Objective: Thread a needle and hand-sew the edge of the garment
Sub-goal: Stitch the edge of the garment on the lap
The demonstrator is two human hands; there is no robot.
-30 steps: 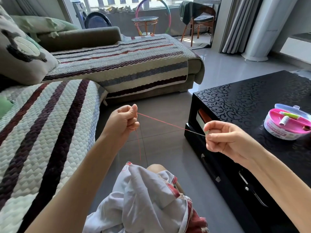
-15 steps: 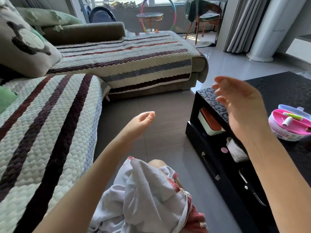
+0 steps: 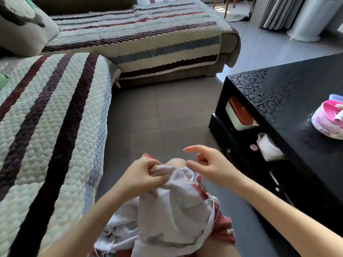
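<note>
Left hand (image 3: pixel 143 176) dropped, pinching garment (image 3: pixel 176 210).

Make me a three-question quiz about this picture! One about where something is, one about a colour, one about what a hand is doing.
1. Where is the round pink plastic sewing box?
A. on the glossy black table
B. on the striped sofa
C. on the floor

2. What colour is most of the soft cloth garment on the lap?
A. green
B. white
C. black

3. What is the left hand doing?
A. waving
B. gripping the garment
C. holding a cup

Answers: 1 A, it sits on the tabletop. 2 B, white with red trim. 3 B, its fingers curl round a fold; the right hand hovers open.
</note>
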